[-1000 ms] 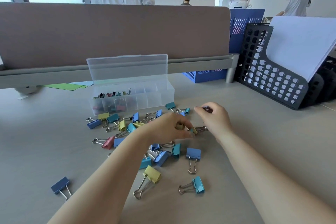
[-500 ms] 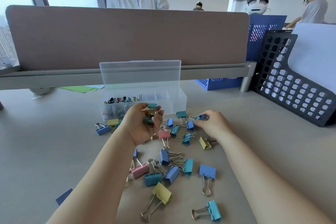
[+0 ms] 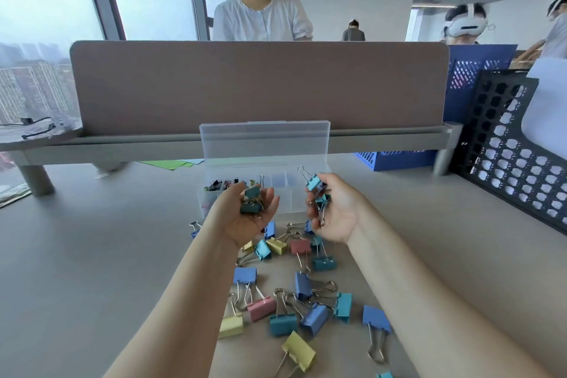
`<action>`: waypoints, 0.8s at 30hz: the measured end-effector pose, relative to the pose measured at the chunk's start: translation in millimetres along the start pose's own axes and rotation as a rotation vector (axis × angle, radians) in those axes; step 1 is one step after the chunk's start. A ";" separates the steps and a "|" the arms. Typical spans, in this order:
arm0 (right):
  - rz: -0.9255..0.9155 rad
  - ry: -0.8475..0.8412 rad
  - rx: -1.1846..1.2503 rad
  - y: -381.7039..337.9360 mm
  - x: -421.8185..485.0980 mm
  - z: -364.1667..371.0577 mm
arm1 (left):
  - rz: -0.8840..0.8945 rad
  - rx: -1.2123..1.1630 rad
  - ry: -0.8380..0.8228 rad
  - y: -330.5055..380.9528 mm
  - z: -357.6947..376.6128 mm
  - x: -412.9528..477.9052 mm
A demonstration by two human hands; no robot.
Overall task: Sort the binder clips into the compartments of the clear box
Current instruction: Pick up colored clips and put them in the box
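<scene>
The clear box (image 3: 285,190) stands open at the middle of the desk, its lid upright; small clips fill its left compartments. My left hand (image 3: 245,218) is raised palm up just in front of the box, cupping dark teal binder clips (image 3: 252,201). My right hand (image 3: 336,209) is beside it, also raised, its fingers curled round light teal binder clips (image 3: 316,186). Several loose clips (image 3: 294,294) in blue, teal, yellow and pink lie on the desk below both hands.
A brown desk divider (image 3: 260,83) runs behind the box. A black perforated file rack (image 3: 506,156) stands at the right, with a blue basket (image 3: 395,158) behind it. Green paper (image 3: 165,164) lies left of the box. People are beyond the divider.
Both hands have lifted off the desk with teal clips in them and turned palm up toward the box. The camera has tilted upward.
</scene>
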State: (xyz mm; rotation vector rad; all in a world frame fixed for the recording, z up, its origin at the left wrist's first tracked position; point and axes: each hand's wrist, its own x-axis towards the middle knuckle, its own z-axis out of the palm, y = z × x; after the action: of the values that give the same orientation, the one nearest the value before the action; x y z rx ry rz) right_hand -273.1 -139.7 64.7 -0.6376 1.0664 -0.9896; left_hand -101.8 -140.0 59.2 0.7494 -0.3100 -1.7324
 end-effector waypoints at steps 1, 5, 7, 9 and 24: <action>0.015 0.001 0.015 -4.1 2.3 9.3 | 0.016 -0.001 0.014 4.4 3.1 1.5; 0.007 0.049 0.007 -24.0 21.0 40.2 | 0.065 0.065 0.047 27.6 24.1 14.2; -0.078 0.138 -0.128 -33.1 36.9 49.5 | 0.072 0.152 0.074 36.0 37.7 26.8; -0.139 0.201 -0.272 -40.9 53.5 54.7 | 0.061 0.236 0.128 40.3 48.5 43.3; -0.095 0.172 -0.448 -55.3 96.3 47.0 | -0.014 0.681 0.160 36.2 58.6 91.0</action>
State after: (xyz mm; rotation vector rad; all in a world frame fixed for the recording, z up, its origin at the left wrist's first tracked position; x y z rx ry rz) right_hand -234.8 -251.6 88.0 -0.9875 1.4394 -0.9023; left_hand -122.5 -246.4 95.0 1.3707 -0.8054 -1.5641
